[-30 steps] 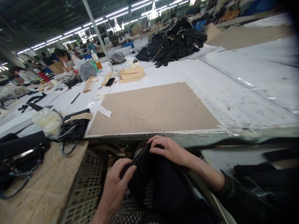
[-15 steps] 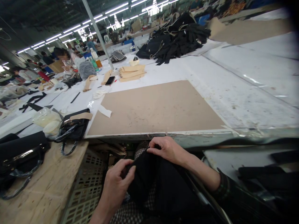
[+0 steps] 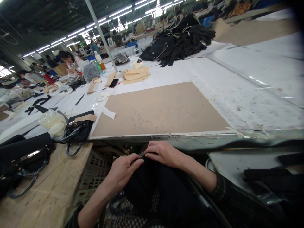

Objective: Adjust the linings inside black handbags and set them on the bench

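A piece of black fabric (image 3: 142,183) hangs over my lap, below the table's front edge. My left hand (image 3: 124,169) pinches its upper edge between thumb and fingers. Close beside it, my right hand (image 3: 163,153) grips the same edge, fingers curled over the cloth. The two hands nearly touch at the fingertips. Under the fabric shows a black-and-white checked cloth (image 3: 129,220). Whether the black fabric belongs to a larger piece, such as a bag lining, I cannot tell.
A brown board (image 3: 161,109) lies on the white table ahead. Black handbags (image 3: 79,126) sit at the left, some on a wooden surface (image 3: 52,177) above a plastic crate (image 3: 92,174). Tan pieces (image 3: 135,75), a phone (image 3: 114,83) and a black fabric pile (image 3: 180,41) lie farther back.
My left hand has moved up and right along the fabric. My right hand has shifted slightly left, so the hands are now closer together. The view has turned slightly.
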The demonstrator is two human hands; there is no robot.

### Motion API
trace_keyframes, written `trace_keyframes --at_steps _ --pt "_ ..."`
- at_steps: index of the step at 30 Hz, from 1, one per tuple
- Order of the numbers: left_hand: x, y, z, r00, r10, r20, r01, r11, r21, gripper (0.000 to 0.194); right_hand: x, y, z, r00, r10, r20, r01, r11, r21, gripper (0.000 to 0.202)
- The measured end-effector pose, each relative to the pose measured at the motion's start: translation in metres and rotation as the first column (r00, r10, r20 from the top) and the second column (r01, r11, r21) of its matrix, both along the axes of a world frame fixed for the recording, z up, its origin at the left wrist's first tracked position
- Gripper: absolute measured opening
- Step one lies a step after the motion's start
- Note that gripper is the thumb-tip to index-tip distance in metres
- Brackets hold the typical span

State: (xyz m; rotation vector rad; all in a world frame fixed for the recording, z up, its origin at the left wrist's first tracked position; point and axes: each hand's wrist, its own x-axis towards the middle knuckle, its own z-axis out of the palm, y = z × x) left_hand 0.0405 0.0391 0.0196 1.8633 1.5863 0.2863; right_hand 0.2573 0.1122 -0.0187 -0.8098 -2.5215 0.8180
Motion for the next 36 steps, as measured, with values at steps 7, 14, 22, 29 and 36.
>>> trace_keyframes --at_steps 7,14,22,29,36 --pt "0.004 0.001 -0.001 0.994 -0.105 -0.022 0.105 0.994 0.021 0.027 0.005 -0.002 -0.005 1.0 0.002 -0.009 -0.002 1.0 0.013 0.022" --pt "-0.031 -0.053 -0.006 0.892 0.262 0.369 -0.169 0.949 -0.267 0.027 0.0 -0.002 -0.005 0.999 0.03 -0.039 -0.031 0.999 -0.009 0.021" --pt "-0.026 -0.064 -0.023 0.847 0.368 0.384 -0.334 0.93 -0.153 0.024 0.002 -0.008 -0.006 1.0 0.0 -0.026 0.0 1.0 -0.005 0.022" --pt "-0.02 -0.035 -0.004 0.981 0.153 0.117 -0.152 0.988 -0.022 0.028 0.006 -0.014 -0.001 0.999 -0.017 -0.052 0.018 1.0 0.018 0.022" --pt "0.031 0.014 0.003 0.973 -0.23 -0.035 0.232 0.966 0.116 0.015 0.02 -0.014 0.0 0.99 -0.101 -0.096 0.087 0.986 -0.142 0.027"
